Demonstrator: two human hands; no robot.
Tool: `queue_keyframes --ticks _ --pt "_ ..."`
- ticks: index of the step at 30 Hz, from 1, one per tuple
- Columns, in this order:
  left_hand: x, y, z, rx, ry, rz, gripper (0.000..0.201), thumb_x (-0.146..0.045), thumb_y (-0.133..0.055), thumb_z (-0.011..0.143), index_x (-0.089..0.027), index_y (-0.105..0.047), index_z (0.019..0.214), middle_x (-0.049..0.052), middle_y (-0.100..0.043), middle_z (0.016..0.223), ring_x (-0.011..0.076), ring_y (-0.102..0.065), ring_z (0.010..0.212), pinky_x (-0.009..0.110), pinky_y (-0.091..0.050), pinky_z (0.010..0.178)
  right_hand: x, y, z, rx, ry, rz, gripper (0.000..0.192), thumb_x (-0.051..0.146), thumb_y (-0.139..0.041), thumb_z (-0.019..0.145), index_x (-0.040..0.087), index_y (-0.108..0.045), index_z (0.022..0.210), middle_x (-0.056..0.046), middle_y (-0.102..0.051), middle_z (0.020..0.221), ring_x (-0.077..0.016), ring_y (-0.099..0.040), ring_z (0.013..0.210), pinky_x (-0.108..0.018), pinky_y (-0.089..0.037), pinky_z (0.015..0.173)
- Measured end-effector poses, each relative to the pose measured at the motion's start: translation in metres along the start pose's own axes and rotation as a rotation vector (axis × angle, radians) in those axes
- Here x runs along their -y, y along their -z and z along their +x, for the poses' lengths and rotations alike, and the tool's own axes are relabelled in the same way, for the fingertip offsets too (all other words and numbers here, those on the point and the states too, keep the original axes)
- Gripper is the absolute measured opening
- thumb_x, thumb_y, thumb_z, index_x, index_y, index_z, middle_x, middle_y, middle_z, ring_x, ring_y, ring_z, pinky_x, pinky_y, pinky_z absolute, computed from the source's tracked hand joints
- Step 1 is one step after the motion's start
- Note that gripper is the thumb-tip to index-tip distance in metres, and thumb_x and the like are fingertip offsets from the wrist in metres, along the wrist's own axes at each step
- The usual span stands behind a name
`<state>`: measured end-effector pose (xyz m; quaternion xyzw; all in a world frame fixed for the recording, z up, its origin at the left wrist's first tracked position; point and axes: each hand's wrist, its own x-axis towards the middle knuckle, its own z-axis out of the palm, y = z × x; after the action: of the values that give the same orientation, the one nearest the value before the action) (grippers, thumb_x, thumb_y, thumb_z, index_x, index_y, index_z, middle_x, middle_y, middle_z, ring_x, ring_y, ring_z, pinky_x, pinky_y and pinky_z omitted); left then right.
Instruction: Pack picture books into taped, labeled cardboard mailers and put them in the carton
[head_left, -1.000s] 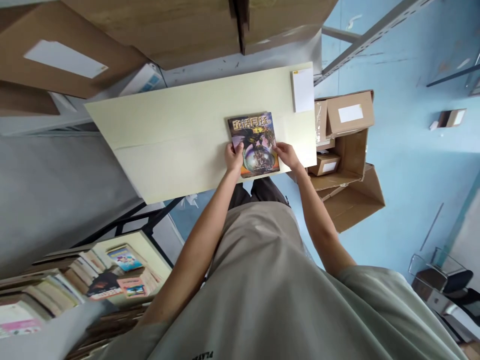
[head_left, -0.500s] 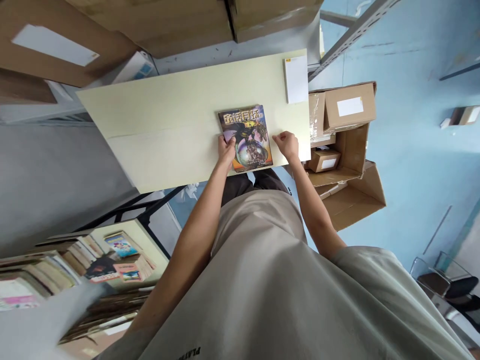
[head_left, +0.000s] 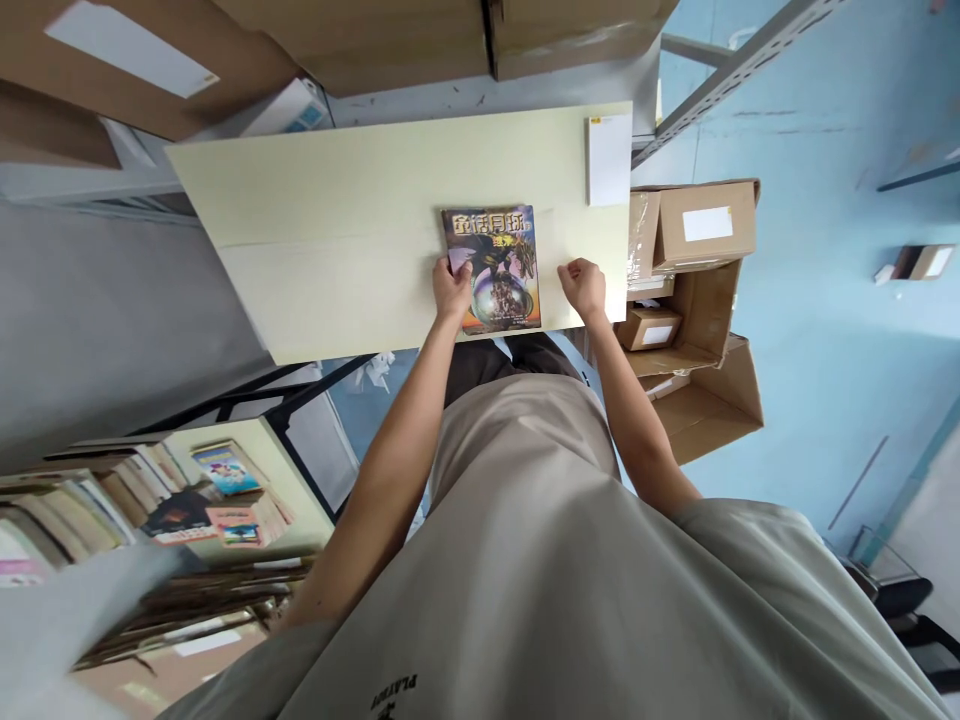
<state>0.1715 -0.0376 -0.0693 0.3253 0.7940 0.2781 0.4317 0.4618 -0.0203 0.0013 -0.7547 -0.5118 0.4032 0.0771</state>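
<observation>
While the book (head_left: 492,268) is lying flat, cover up, on the pale table (head_left: 337,250), the left hand (head_left: 452,288) is pressing on its left edge: fingers are curling over the lower left corner of the cover, gripping the book at that edge. Right hand (head_left: 583,285) is resting at 3 o'clock of the book, just beside it and apart from it, loosely curled with fingers folded in, holding nothing and sitting on the table near its front edge. Book is sitting right of table centre, its near edge close to the front edge of the table.

White pad (head_left: 607,158) is lying at 1 o'clock of the book, at the far right corner of the table. Open cardboard boxes (head_left: 694,270) are standing on the blue floor at 3 o'clock, beyond the right end of the table. Stacks of books (head_left: 150,500) are lying at 8 o'clock, well apart. Large cartons (head_left: 375,40) are sitting at 12 o'clock, behind the table
</observation>
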Motion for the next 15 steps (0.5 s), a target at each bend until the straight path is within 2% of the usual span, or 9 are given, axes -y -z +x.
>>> queue_keyframes --ticks 3,5,8,11,13,15 --pt "-0.001 0.003 -0.007 -0.077 -0.017 0.115 0.03 -0.044 -0.088 0.101 -0.023 -0.067 0.108 0.02 -0.076 0.123 0.0434 -0.065 0.152 0.063 -0.048 0.14 0.017 -0.005 -0.014 0.008 0.134 -0.031 0.021 0.04 -0.069 0.115 0.022 -0.074 0.106 -0.019 -0.085 0.122 -0.0339 -0.083 0.112 -0.049 -0.065 0.11" --pt "-0.003 0.008 -0.016 -0.086 -0.015 0.141 0.031 -0.037 -0.086 0.101 -0.02 -0.07 0.12 0.023 -0.075 0.134 0.0436 -0.064 0.154 0.063 -0.046 0.141 0.033 -0.017 -0.023 0.024 0.221 -0.05 0.018 0.037 -0.068 0.116 0.023 -0.072 0.105 -0.019 -0.081 0.13 -0.0317 -0.082 0.11 -0.049 -0.065 0.111" --pt "-0.009 0.01 -0.037 -0.053 -0.01 0.129 0.055 -0.038 -0.088 0.099 -0.018 -0.067 0.146 0.025 -0.068 0.154 0.0438 -0.063 0.158 0.062 -0.046 0.143 0.053 -0.042 -0.029 0.053 0.271 -0.082 0.02 0.035 -0.064 0.119 0.023 -0.071 0.105 -0.019 -0.076 0.138 -0.0306 -0.081 0.109 -0.05 -0.065 0.113" --pt "-0.018 0.004 -0.066 -0.009 -0.032 0.199 0.092 -0.039 -0.096 0.092 -0.018 -0.053 0.17 0.027 -0.057 0.174 0.048 -0.047 0.174 0.066 -0.035 0.149 0.063 -0.06 -0.028 0.067 0.235 -0.138 0.029 0.043 -0.056 0.123 0.023 -0.072 0.109 -0.02 -0.073 0.146 -0.0318 -0.08 0.111 -0.052 -0.066 0.113" --pt "-0.026 -0.005 -0.086 0.02 -0.052 0.264 0.114 -0.044 -0.1 0.09 -0.018 -0.039 0.182 0.029 -0.043 0.187 0.0499 -0.032 0.183 0.069 -0.03 0.151 0.063 -0.062 -0.025 0.082 0.219 -0.187 0.036 0.046 -0.049 0.125 0.022 -0.074 0.112 -0.021 -0.071 0.153 -0.0332 -0.08 0.115 -0.053 -0.067 0.112" --pt "-0.034 -0.014 -0.1 0.035 -0.046 0.314 0.126 -0.056 -0.1 0.091 -0.019 -0.028 0.188 0.03 -0.031 0.195 0.0515 -0.023 0.187 0.072 -0.028 0.15 0.062 -0.059 -0.02 0.099 0.224 -0.227 0.043 0.047 -0.042 0.127 0.021 -0.076 0.115 -0.021 -0.071 0.156 -0.0347 -0.079 0.119 -0.053 -0.066 0.111"
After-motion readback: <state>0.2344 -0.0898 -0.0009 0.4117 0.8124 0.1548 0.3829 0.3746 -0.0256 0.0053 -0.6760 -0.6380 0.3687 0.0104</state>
